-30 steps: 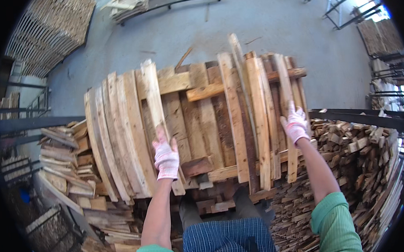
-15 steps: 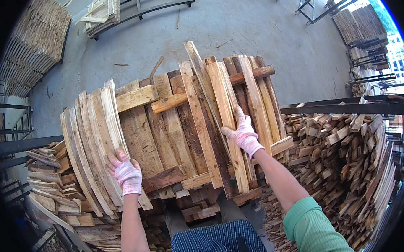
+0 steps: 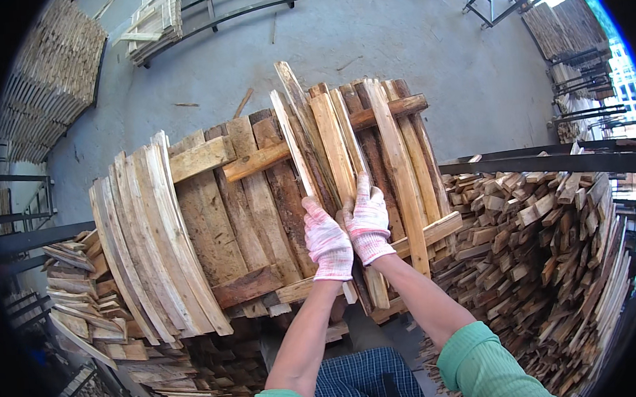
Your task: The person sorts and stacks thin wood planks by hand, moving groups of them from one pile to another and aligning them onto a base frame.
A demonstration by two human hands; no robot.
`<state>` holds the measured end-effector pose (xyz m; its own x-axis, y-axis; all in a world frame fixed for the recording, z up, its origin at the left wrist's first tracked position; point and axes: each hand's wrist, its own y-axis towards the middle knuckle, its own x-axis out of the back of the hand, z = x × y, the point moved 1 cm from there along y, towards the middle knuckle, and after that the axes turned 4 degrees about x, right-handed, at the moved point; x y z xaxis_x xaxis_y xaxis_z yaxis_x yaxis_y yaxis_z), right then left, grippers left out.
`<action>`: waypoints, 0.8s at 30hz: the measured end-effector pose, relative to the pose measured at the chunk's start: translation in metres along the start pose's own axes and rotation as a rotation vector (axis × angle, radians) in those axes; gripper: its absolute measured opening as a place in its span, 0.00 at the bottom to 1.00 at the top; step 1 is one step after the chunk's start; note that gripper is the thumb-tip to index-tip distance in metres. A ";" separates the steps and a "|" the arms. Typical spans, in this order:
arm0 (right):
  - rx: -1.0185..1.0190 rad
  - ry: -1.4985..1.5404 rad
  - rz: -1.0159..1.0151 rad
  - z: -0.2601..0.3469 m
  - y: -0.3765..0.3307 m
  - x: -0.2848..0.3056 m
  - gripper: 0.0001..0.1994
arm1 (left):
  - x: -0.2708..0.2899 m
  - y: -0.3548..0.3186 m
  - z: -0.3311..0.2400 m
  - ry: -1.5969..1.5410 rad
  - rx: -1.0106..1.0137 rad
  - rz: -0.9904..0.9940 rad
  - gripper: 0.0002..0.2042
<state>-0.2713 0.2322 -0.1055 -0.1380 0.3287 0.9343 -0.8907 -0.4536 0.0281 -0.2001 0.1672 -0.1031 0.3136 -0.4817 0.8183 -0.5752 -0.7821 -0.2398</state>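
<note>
Both my hands wear pink-and-white knit gloves and sit side by side on a bundle of thin wooden slats [image 3: 329, 137] lying on a wooden pallet-like stack [image 3: 253, 202]. My left hand [image 3: 327, 242] grips the left slats of the bundle near their lower end. My right hand [image 3: 367, 224] presses on the slats just to the right, fingers pointing up along them. A second group of curved pale slats [image 3: 150, 229] lies at the stack's left edge, away from both hands.
A heap of short wood offcuts [image 3: 543, 237] fills the right side behind a dark metal rail [image 3: 546, 163]. More offcuts [image 3: 86, 297] pile up at lower left. Grey concrete floor [image 3: 367, 30] lies beyond, with stacked slats [image 3: 53, 76] at upper left and metal racks at the top.
My left hand left the curved slats at the left edge and moved right to join my right hand on the middle bundle. The view shifted slightly.
</note>
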 end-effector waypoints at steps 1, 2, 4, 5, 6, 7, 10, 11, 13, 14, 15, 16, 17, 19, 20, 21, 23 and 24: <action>-0.004 -0.026 -0.013 0.009 -0.002 -0.002 0.38 | -0.006 0.003 0.006 -0.003 0.027 -0.030 0.40; -0.022 -0.065 -0.034 0.005 -0.005 -0.004 0.39 | -0.005 0.002 0.002 -0.112 0.061 0.086 0.39; -0.081 -0.049 0.111 0.002 -0.001 -0.003 0.41 | -0.003 0.002 -0.003 -0.299 0.164 0.248 0.39; -0.148 -0.039 0.202 0.014 0.001 0.003 0.42 | -0.005 0.004 0.007 -0.403 0.138 0.223 0.39; -0.212 -0.030 0.294 0.026 0.003 0.009 0.42 | -0.007 0.009 0.018 -0.506 0.112 0.194 0.40; -0.243 0.048 0.316 0.029 0.010 0.017 0.42 | -0.002 0.017 0.020 -0.608 0.074 0.165 0.41; -0.271 0.025 0.372 0.025 0.011 0.023 0.43 | 0.026 0.012 0.032 -0.758 0.074 0.176 0.43; -0.245 0.098 0.349 0.017 0.008 0.021 0.43 | 0.046 0.006 0.042 -0.746 0.042 0.111 0.44; -0.028 0.321 0.179 -0.030 0.007 0.015 0.41 | 0.094 0.008 0.069 -0.854 -0.001 0.154 0.41; -0.082 0.496 0.169 -0.040 0.012 0.011 0.40 | 0.119 0.022 0.086 -0.666 -0.146 0.011 0.40; -0.140 0.509 0.173 -0.049 0.007 0.010 0.40 | 0.134 0.035 0.110 -0.753 -0.047 0.077 0.40; -0.196 0.525 0.194 -0.041 0.001 0.009 0.41 | 0.145 0.044 0.140 -0.834 0.067 0.137 0.40; -0.212 0.656 0.230 -0.010 -0.004 0.012 0.41 | 0.146 0.052 0.177 -1.097 0.169 0.210 0.42; -0.280 0.884 0.275 0.064 -0.021 0.032 0.42 | 0.143 0.052 0.221 -0.506 0.147 0.053 0.36; -0.267 0.987 0.284 0.085 -0.026 0.024 0.42 | 0.140 0.050 0.223 -0.169 0.142 -0.019 0.34; -0.319 1.038 0.375 0.113 -0.027 0.024 0.42 | 0.137 0.043 0.215 0.056 0.063 -0.160 0.32; -0.378 1.126 0.506 0.161 -0.027 0.013 0.41 | 0.131 0.037 0.205 0.259 -0.158 -0.414 0.34; -0.397 1.162 0.545 0.173 -0.027 -0.005 0.41 | 0.129 0.030 0.197 0.345 -0.190 -0.387 0.35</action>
<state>-0.1719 0.0997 -0.0497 -0.6210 0.7820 -0.0532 -0.6423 -0.5466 -0.5372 -0.0280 0.0032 -0.1077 0.2822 0.0091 0.9593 -0.6034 -0.7757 0.1849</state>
